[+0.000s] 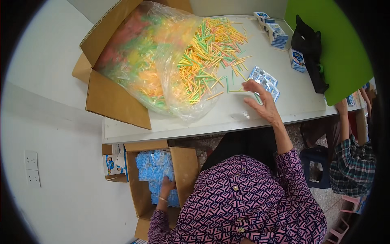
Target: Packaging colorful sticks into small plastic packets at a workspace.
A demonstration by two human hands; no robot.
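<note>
My right hand (263, 103) hovers over the white table with thumb and fingers apart, holding nothing that I can see. Right beside its fingertips lie a few blue-and-white printed packets (268, 83). A loose heap of thin yellow, orange, pink and green sticks (199, 67) spills from a clear plastic bag (166, 77) towards that hand. Down at the left, my left hand (167, 188) reaches into a cardboard box (185, 173) and touches a pile of blue packets (154, 164). Its fingers are partly hidden there, so their grip does not show.
A large open carton (115, 99) holds the bag on the table's left. Small blue-and-white boxes (277, 35) stand at the back right, near a black cloth-like item (306, 44) and a green partition (345, 53). A co-worker's arm (344, 122) and a dark stool (315, 166) are at the right.
</note>
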